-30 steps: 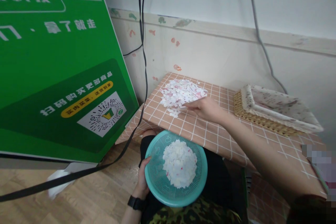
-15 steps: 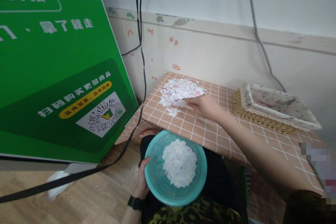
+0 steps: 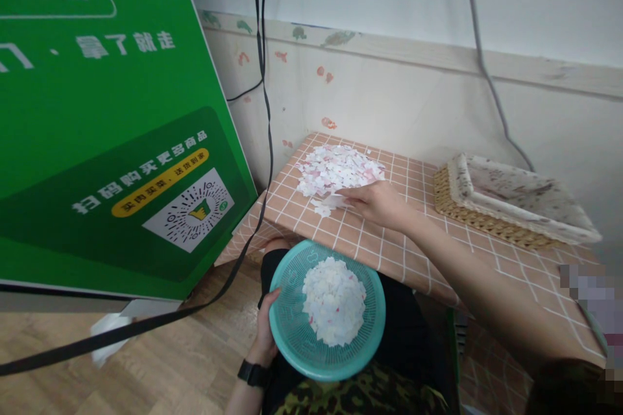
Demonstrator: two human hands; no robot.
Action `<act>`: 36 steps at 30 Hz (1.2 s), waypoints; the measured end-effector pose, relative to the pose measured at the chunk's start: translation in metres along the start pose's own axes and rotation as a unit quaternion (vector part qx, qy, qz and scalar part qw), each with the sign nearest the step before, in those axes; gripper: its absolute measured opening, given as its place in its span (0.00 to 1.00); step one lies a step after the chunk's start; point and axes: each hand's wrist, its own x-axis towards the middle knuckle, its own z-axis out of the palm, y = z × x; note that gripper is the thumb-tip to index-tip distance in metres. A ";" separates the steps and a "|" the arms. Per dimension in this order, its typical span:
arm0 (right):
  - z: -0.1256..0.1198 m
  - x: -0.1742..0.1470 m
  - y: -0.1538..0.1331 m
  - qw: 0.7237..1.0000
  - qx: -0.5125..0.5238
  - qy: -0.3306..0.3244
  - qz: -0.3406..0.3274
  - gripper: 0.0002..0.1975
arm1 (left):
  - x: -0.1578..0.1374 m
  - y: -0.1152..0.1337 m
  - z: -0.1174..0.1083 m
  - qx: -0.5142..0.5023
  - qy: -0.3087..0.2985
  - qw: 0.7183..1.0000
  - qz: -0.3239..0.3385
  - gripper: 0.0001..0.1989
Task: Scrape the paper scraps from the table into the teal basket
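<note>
A turquoise plastic colander (image 3: 292,337) rests on my lap, with a mound of small white paper scraps (image 3: 333,301) in it, a few of them pink. My left hand (image 3: 267,324) grips its left rim, thumb over the edge. Over the table, my right hand (image 3: 377,201) is closed on a white flat piece (image 3: 339,200), whose exact kind I cannot make out. It touches the near edge of a larger pile of white and pink paper scraps (image 3: 335,168). A few scraps (image 3: 322,209) lie just in front of that pile.
The table (image 3: 413,249) has a brown checked cloth and stands against the wall. A lined wicker basket (image 3: 491,217) sits toward its right. A green printed panel (image 3: 121,110) rises at left, and a black cable (image 3: 267,142) hangs beside the table's left end.
My right hand has shifted slightly down toward the loose scraps in front of the pile, bringing the white flat piece over to them. My left hand still holds the colander in place.
</note>
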 end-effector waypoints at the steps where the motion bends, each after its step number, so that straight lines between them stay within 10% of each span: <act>1: 0.000 0.000 -0.001 1.000 0.001 0.007 0.001 0.16 | 0.000 0.000 0.001 0.000 -0.003 1.000 0.001 0.10; 36: 0.018 -0.063 -0.035 0.998 0.006 0.050 -0.027 0.17 | -0.051 0.046 0.052 -0.018 0.019 0.998 0.052 0.07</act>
